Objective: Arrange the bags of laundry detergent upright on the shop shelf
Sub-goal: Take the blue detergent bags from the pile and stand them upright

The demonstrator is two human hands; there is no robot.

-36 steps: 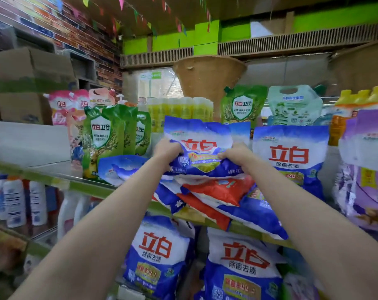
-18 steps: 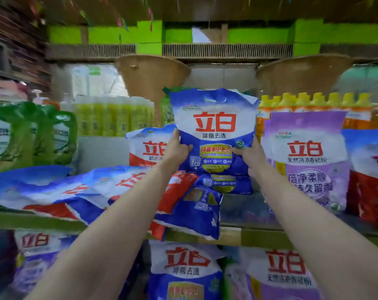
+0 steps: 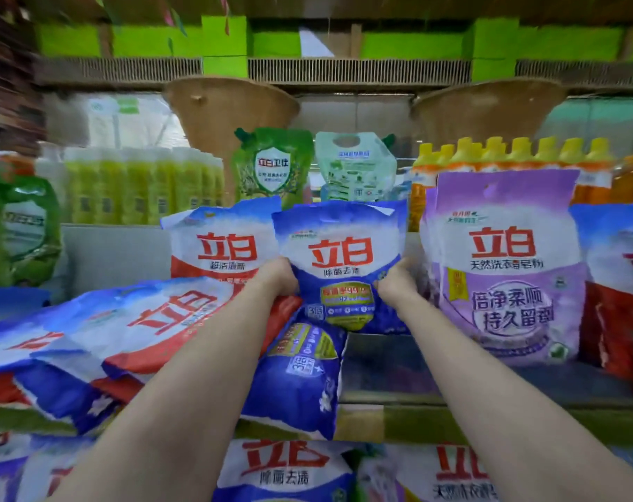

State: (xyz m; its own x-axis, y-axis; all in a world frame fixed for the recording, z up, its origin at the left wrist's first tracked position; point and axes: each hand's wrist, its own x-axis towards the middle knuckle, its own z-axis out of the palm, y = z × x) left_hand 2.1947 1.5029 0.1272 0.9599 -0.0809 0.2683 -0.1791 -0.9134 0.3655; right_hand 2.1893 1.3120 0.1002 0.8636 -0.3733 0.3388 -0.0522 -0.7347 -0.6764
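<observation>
A blue and white detergent bag point(image 3: 340, 255) stands upright at the middle of the shelf point(image 3: 398, 371). My left hand point(image 3: 277, 279) grips its left edge and my right hand point(image 3: 396, 284) grips its right edge. Its bottom rests on or just above the shelf; I cannot tell which. Another blue bag point(image 3: 300, 378) lies tipped over in front of it, hanging over the shelf's front lip. A red and white bag point(image 3: 221, 244) stands behind my left hand. Several blue and red bags point(image 3: 101, 335) lie flat in a heap at the left.
Purple bags point(image 3: 507, 266) stand upright right of the held bag, with a red bag point(image 3: 619, 284) beyond them. Green pouches point(image 3: 271, 164) and yellow bottles point(image 3: 141, 186) fill the raised back tier. More detergent bags point(image 3: 282, 472) sit on the shelf below.
Both hands have lowered the blue bag from above the pile down to the shelf, between the red and white bag and the purple bags. The camera has moved closer.
</observation>
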